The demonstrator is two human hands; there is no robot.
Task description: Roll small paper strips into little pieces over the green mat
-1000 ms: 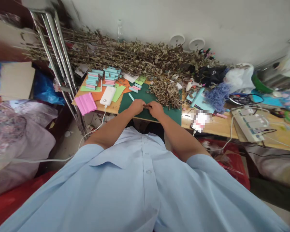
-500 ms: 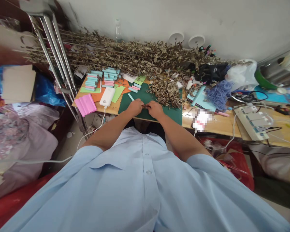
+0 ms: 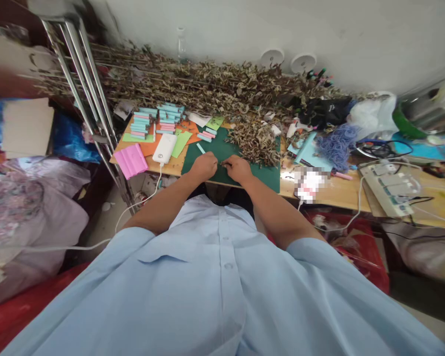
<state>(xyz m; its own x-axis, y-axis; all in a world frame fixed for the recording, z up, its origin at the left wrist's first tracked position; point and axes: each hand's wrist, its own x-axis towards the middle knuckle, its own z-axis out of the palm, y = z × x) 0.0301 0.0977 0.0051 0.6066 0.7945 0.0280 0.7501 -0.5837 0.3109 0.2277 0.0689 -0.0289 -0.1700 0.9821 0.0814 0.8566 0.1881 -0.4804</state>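
Over the near part of a green cutting mat (image 3: 264, 179), my two hands are a small gap apart. My right hand (image 3: 240, 169) pinches a small bit of dried leaves (image 3: 224, 164) between thumb and fingers. Closed, with the fingers curled in, my left hand (image 3: 205, 167) hides whatever it may hold. Just beyond it lies a thin light-blue paper roll (image 3: 200, 148). A loose heap of dried leaves (image 3: 255, 141) covers the mat's right side, beyond my right hand.
Bundles of dried stems (image 3: 207, 81) line the wall. Stacked blue and pink paper rolls (image 3: 169, 117), a white power bank (image 3: 165, 149) and pink paper (image 3: 131, 160) lie left. To the right are a phone (image 3: 310, 186), blue yarn (image 3: 338, 144) and a power strip (image 3: 386, 188). Metal crutches (image 3: 83, 74) lean at left.
My hands were nearly together at the dried leaves; the left has drawn slightly away to the left. The leaf bit stays in my right fingers.
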